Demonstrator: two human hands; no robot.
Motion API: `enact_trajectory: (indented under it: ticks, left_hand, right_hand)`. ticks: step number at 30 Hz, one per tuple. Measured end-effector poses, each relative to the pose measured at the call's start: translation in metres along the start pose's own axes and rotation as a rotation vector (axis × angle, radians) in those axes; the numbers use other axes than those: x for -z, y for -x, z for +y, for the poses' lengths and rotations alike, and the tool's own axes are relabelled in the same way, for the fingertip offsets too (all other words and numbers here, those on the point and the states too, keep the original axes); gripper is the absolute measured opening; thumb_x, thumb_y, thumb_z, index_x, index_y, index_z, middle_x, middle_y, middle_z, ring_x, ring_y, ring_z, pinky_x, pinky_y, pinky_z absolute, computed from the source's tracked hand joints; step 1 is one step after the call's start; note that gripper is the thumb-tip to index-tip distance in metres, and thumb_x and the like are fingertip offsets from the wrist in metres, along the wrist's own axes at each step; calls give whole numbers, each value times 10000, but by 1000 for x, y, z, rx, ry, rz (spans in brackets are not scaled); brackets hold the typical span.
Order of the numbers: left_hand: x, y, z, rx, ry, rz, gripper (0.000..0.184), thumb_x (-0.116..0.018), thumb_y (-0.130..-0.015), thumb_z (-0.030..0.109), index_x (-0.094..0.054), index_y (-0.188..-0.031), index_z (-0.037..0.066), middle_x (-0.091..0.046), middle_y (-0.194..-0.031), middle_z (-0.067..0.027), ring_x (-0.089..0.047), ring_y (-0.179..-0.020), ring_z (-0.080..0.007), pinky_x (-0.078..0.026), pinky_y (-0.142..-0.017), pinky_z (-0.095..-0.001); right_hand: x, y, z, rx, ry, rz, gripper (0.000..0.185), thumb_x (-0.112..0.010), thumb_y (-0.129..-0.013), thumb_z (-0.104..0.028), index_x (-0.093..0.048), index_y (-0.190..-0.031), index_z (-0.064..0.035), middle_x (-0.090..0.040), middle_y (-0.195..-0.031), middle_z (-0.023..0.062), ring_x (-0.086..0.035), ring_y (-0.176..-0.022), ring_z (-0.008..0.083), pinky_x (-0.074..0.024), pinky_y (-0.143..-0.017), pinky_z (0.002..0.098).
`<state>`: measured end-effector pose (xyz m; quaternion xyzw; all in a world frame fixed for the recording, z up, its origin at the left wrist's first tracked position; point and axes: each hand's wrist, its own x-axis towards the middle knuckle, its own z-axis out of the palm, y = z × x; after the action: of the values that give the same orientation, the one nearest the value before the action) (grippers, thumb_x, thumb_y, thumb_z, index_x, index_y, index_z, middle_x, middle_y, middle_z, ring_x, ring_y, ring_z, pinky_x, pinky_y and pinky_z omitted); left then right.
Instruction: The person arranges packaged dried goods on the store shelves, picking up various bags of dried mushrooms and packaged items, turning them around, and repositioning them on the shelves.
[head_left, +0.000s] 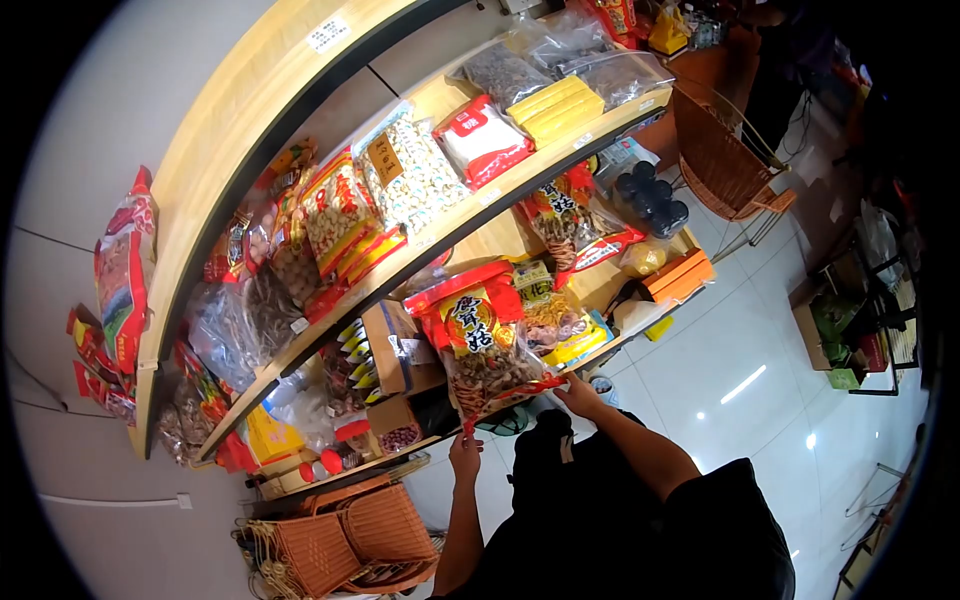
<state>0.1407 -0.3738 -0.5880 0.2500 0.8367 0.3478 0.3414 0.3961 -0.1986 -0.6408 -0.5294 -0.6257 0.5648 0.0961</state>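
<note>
A large red and clear bag of dried mushrooms (490, 375), with a yellow label and black characters, lies tilted against the front of the lower shelf (500, 240). My left hand (465, 456) is closed on its red lower-left corner. At the opposite lower corner, my right hand (580, 396) pinches the red edge. The bag's bottom edge stretches between both hands. Behind it is a smaller pouch of dried food (550, 310). A similar red mushroom bag (577, 222) lies farther along the same shelf.
The upper shelf holds a bag of white pieces (412, 170), a red-and-white bag (484, 141) and yellow packs (556, 108). An open cardboard box (402, 345) stands left of the mushrooms. Wicker baskets (390, 530) sit at lower left, another basket (722, 160) at upper right.
</note>
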Motion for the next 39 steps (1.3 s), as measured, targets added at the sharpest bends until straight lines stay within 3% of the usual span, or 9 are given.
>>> enact_trajectory:
  ticks: [7,9,13,15,24,32,34,37,39]
  left_hand:
    - [6,-1,-3,-32,-64,-30,248,-505,-973,187,-642,-1065,3,-677,-759,-101,-656,-653,-167,-511,-590,-283]
    - [9,2,3,37,-34,-34,260,-503,-976,213,-645,-1060,12,-679,-767,-93,-653,-654,-161,-496,-591,-277]
    - [20,-4,5,229,138,-46,303,-504,-975,300,-649,-1036,41,-687,-804,-70,-650,-691,-151,-461,-624,-270]
    - [30,-7,10,315,243,-37,293,-508,-959,295,-634,-1047,45,-685,-901,-80,-653,-808,-182,-467,-727,-325]
    - [41,-16,8,373,277,68,261,-537,-934,263,-633,-993,28,-668,-881,-75,-645,-803,-197,-458,-753,-342]
    - [36,-12,-2,434,281,51,313,-535,-929,282,-595,-1122,42,-661,-918,-85,-644,-811,-217,-472,-746,-349]
    - [36,-13,-3,474,296,26,385,-543,-912,289,-525,-1221,59,-636,-1017,-121,-628,-908,-255,-481,-808,-378]
    - [32,-13,-2,473,333,37,426,-543,-914,291,-489,-1266,57,-619,-1072,-138,-620,-938,-266,-482,-836,-395]
    - [28,-13,3,471,368,74,428,-550,-910,288,-492,-1264,53,-607,-1100,-140,-613,-957,-269,-481,-845,-400]
  right_hand:
    - [0,0,-9,86,-25,43,466,-644,-870,-336,-491,-1231,-84,-662,-793,202,-662,-775,346,-506,-683,438]
    - [3,2,-11,83,-33,77,380,-616,-875,-329,-566,-1155,-77,-669,-925,230,-642,-860,397,-497,-752,464]
    - [10,4,-13,148,60,158,312,-636,-879,-340,-639,-1018,-60,-673,-828,182,-655,-801,347,-510,-693,430]
    - [9,0,-11,257,70,240,267,-627,-882,-319,-678,-907,-58,-672,-842,167,-646,-818,349,-510,-715,427]
    - [20,-1,-13,425,199,230,227,-622,-873,-297,-707,-865,-86,-667,-845,137,-638,-818,342,-513,-724,426]
    - [32,-11,-2,249,184,-62,247,-646,-831,-301,-701,-960,-98,-686,-847,139,-654,-816,329,-516,-763,417]
    - [31,-14,4,184,156,-144,264,-652,-826,-305,-697,-981,-97,-687,-847,138,-657,-814,327,-516,-770,412]
    - [19,-28,20,284,-50,-100,322,-665,-823,-324,-685,-1014,-65,-685,-846,126,-655,-789,290,-510,-764,399]
    - [19,-33,12,21,-349,-211,366,-684,-817,-339,-682,-1021,-35,-669,-826,107,-643,-763,226,-515,-700,371]
